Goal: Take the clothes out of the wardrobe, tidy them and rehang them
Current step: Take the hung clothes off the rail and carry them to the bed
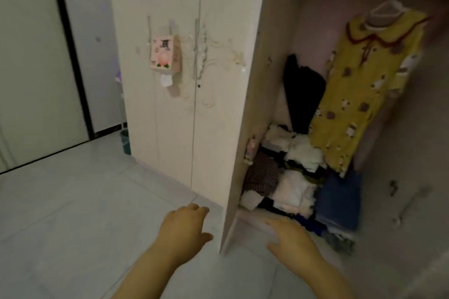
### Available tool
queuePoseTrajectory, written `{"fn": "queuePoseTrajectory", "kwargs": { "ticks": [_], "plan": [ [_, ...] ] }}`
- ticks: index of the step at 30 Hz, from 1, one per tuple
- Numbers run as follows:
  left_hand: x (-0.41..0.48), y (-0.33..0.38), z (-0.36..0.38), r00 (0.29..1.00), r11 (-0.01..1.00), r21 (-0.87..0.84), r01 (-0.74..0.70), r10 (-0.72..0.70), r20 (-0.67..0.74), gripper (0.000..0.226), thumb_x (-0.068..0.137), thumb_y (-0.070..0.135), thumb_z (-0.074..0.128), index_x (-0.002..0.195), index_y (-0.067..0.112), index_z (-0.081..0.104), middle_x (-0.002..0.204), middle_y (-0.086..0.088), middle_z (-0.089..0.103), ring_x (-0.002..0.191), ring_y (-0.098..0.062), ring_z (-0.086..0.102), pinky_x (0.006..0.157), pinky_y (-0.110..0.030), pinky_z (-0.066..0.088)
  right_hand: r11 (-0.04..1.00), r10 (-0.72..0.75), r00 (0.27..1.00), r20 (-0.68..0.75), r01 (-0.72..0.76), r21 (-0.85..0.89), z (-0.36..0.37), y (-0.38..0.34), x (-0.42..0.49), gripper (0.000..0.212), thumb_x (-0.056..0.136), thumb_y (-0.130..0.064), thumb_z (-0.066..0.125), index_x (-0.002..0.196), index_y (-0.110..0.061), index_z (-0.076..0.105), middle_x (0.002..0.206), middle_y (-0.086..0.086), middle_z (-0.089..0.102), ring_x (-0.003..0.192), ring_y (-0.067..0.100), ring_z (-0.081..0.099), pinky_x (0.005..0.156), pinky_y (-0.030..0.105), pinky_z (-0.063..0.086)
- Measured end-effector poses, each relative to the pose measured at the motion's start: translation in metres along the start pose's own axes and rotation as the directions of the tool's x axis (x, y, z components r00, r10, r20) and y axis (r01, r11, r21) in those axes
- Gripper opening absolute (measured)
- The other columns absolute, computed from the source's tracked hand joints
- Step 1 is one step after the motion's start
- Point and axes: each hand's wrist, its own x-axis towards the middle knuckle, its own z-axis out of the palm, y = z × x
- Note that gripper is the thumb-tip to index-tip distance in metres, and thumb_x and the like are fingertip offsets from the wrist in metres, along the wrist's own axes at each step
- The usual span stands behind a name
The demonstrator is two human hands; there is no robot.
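Observation:
The cream wardrobe (170,109) stands ahead with one door (255,94) swung open edge-on towards me. Inside hangs a yellow patterned dress (359,94) on a white hanger (381,11), with a black garment (303,90) beside it to the left. Below them lies a messy heap of folded clothes (294,177), white, striped and dark, with folded blue jeans (337,201) at its right. My left hand (182,228) hovers empty, fingers apart, left of the open door's lower edge. My right hand (291,240) reaches empty towards the bottom of the heap.
A pink tissue box (165,53) hangs on the closed wardrobe doors. A second open door (413,177) with a handle stands at the right. A teal bin (125,141) sits left of the wardrobe, beside a dark-framed doorway (70,56). The floor (73,213) is pale tile.

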Motion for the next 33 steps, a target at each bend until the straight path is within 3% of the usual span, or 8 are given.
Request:
{"fn": "queuePoseTrajectory", "kwargs": {
  "ticks": [3,14,18,22,29,33],
  "plan": [
    [0.052,0.054,0.002,0.994,0.994,-0.013,-0.105,0.105,0.016,0.057,0.09,0.047,0.05,0.141,0.026,0.034,0.138,0.004,0.044,0.122,-0.017,0.045,0.1,-0.03,0.037,0.996,0.076,0.996,-0.042,-0.078,-0.046,-0.025,0.058,0.005,0.054,0.096,-0.031,0.046,0.146,-0.03,0.026,0.145,-0.003,0.036,0.128,0.012,0.038,0.098,0.017,0.029],
    [0.235,0.151,0.013,0.92,0.921,0.004,-0.389,0.388,0.046,0.055,0.09,0.047,0.05,0.139,0.025,0.037,0.135,0.003,0.045,0.12,-0.016,0.045,0.091,-0.025,0.036,0.955,0.287,0.942,-0.172,-0.296,-0.028,-0.092,0.188,0.079,0.048,0.093,-0.032,0.051,0.14,-0.027,0.04,0.131,0.001,0.048,0.118,0.016,0.046,0.094,0.021,0.037],
    [0.314,0.168,0.011,0.882,0.882,-0.005,-0.47,0.47,0.019,0.058,0.091,0.047,0.049,0.142,0.024,0.033,0.139,0.003,0.042,0.124,-0.015,0.043,0.095,-0.025,0.036,0.939,0.334,0.918,-0.214,-0.345,-0.012,-0.12,0.217,0.123,0.055,0.096,-0.035,0.049,0.145,-0.024,0.028,0.14,0.005,0.043,0.128,0.02,0.04,0.102,0.023,0.031],
    [0.391,0.191,0.001,0.844,0.844,-0.002,-0.536,0.536,0.006,0.063,0.091,0.049,0.048,0.146,0.024,0.026,0.144,0.003,0.037,0.128,-0.014,0.038,0.099,-0.026,0.034,0.916,0.373,0.887,-0.273,-0.399,-0.048,-0.153,0.245,0.167,0.061,0.095,-0.042,0.047,0.148,-0.027,0.019,0.145,-0.003,0.038,0.131,0.016,0.038,0.104,0.022,0.029],
    [0.51,0.249,-0.019,0.795,0.791,-0.076,-0.607,0.603,-0.067,0.065,0.092,0.048,0.049,0.147,0.024,0.023,0.144,0.002,0.038,0.127,-0.012,0.04,0.1,-0.023,0.036,0.904,0.381,0.837,-0.393,-0.426,-0.032,-0.218,0.304,0.24,0.055,0.093,-0.039,0.051,0.143,-0.027,0.03,0.132,0.001,0.049,0.119,0.017,0.047,0.096,0.023,0.037],
    [0.579,0.284,-0.03,0.784,0.781,-0.077,-0.62,0.613,-0.097,0.064,0.091,0.045,0.051,0.146,0.023,0.025,0.144,0.001,0.039,0.125,-0.014,0.041,0.101,-0.026,0.036,0.951,0.299,0.844,-0.445,-0.3,0.07,-0.257,0.348,0.291,0.036,0.093,-0.026,0.054,0.129,-0.019,0.051,0.12,0.004,0.059,0.109,0.018,0.057,0.092,0.029,0.045]
  ]
}}
